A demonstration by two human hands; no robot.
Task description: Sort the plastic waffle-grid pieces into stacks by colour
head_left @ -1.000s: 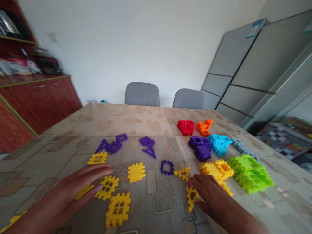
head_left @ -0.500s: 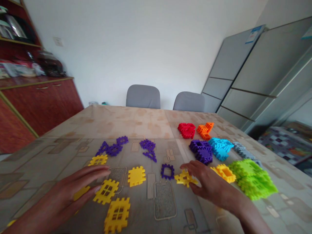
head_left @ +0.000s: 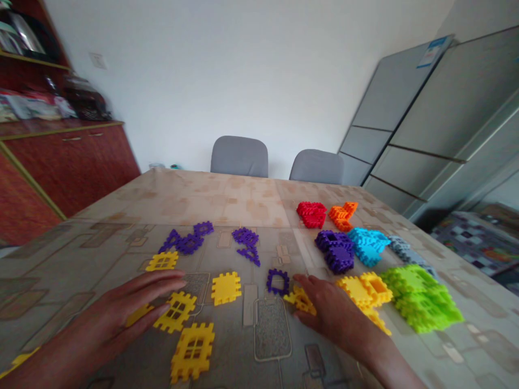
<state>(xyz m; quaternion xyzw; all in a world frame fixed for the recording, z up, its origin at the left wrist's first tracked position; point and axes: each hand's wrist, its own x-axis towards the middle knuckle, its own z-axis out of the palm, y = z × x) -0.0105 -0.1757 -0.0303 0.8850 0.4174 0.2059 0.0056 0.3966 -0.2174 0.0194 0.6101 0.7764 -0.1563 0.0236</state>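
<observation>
My left hand hovers at the left with fingers stretched out and holds nothing. Partly beneath it and beside its thumb are a yellow piece and a yellow window-pattern piece. Another window piece lies nearer me, one lies beyond the fingers, and a solid yellow square is to the right. My right hand curls over a yellow interlocking piece, which sits between thumb and fingers and is partly hidden. Just left of it lies a purple square frame.
Purple pieces and more purple ones lie farther back. At the right are yellow, purple, light blue, red, orange, grey and green piles. Two chairs stand behind the table.
My right hand has moved left and slightly nearer me, and the yellow piece under it has shifted left, closer to the purple frame. More of the yellow pile shows. My left hand has barely moved.
</observation>
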